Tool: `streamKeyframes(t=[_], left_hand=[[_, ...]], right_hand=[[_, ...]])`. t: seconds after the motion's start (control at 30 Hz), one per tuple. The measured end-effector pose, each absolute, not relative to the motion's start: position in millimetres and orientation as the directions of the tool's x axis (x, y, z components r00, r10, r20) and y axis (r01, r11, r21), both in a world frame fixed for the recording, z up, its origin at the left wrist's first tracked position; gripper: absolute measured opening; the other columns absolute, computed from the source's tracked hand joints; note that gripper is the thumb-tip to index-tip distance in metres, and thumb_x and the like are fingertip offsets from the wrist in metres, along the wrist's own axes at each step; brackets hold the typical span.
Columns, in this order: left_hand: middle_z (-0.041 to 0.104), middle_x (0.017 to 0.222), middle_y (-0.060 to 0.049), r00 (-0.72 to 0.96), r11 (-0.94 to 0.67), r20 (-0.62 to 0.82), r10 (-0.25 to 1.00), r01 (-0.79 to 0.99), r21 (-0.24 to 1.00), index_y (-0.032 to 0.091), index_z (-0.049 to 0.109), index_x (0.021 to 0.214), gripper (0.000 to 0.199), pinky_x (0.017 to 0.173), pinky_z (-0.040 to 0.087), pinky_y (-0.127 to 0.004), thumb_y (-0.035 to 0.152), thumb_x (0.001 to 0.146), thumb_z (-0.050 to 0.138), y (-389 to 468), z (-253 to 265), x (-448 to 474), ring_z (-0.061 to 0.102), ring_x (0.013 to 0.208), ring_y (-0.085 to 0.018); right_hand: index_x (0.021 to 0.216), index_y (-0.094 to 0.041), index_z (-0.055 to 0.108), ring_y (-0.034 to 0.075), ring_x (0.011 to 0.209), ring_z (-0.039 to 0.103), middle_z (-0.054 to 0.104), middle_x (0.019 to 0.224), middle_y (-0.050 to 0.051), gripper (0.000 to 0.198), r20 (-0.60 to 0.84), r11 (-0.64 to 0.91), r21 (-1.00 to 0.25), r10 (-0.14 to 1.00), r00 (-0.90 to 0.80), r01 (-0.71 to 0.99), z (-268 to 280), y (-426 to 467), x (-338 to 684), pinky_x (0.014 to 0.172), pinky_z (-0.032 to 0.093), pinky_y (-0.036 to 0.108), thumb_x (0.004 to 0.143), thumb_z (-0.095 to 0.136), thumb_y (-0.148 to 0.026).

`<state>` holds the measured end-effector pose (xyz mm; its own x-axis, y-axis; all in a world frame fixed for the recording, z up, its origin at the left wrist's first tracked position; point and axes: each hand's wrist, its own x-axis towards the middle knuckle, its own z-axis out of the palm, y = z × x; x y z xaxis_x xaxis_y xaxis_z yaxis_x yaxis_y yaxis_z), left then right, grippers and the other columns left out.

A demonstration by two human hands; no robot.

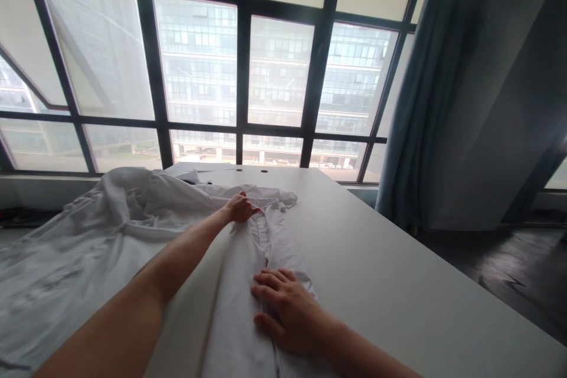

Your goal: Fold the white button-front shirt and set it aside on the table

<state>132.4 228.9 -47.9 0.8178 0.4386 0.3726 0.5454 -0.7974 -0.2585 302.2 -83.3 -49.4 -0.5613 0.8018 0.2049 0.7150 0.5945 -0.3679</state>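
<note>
White shirt (248,283) is thin, soft cotton-looking stuff, folded into a long strip on the smooth white table (398,283). Left hand (240,208) is curled shut, pinching the collar end. Right hand (286,310) lies flat, fingers spread, pressing the strip. Left of both sits a rumpled white cloth pile (88,230).
</note>
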Motion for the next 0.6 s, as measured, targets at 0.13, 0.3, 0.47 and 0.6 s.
streamKeyframes(t=[0.13,0.3,0.47,0.6], left_hand=[[0.067,0.065,-0.008,0.785,-0.755,0.397,0.477,0.597,-0.273,0.018,0.068,0.068,0.042,0.09,0.038,-0.043,0.037,0.098,0.045,224,-58,141,0.059,0.073,-0.021],[0.07,0.099,-0.016,0.654,-0.675,0.554,0.516,0.708,-0.207,0.015,0.07,0.089,0.031,0.091,0.039,-0.045,0.032,0.098,0.047,207,-54,134,0.06,0.098,-0.029],[0.065,0.124,-0.016,0.519,-0.622,0.515,0.683,0.783,0.035,0.015,0.068,0.114,0.041,0.097,0.042,-0.044,0.042,0.1,0.041,198,-62,117,0.058,0.116,-0.031],[0.035,0.158,-0.018,0.578,-0.628,0.302,0.758,0.772,0.099,0.012,0.046,0.145,0.065,0.112,0.031,-0.048,0.055,0.098,0.035,192,-86,112,0.033,0.144,-0.034]], right_hand=[[0.134,-0.024,0.061,0.028,0.135,0.044,0.055,0.143,0.009,0.045,0.215,0.602,-0.376,0.796,-0.565,0.704,-49,-83,302,0.117,0.025,0.044,0.092,0.058,-0.039],[0.134,-0.023,0.061,0.029,0.135,0.044,0.054,0.143,0.01,0.045,0.206,0.601,-0.373,0.796,-0.569,0.707,-49,-82,303,0.116,0.025,0.045,0.092,0.058,-0.039],[0.134,-0.022,0.061,0.028,0.133,0.046,0.056,0.142,0.01,0.045,0.225,0.613,-0.367,0.789,-0.572,0.7,-48,-83,302,0.116,0.027,0.043,0.092,0.059,-0.04],[0.133,-0.021,0.062,0.029,0.132,0.046,0.056,0.141,0.01,0.045,0.231,0.617,-0.347,0.786,-0.574,0.706,-51,-82,302,0.115,0.028,0.044,0.092,0.059,-0.04]])
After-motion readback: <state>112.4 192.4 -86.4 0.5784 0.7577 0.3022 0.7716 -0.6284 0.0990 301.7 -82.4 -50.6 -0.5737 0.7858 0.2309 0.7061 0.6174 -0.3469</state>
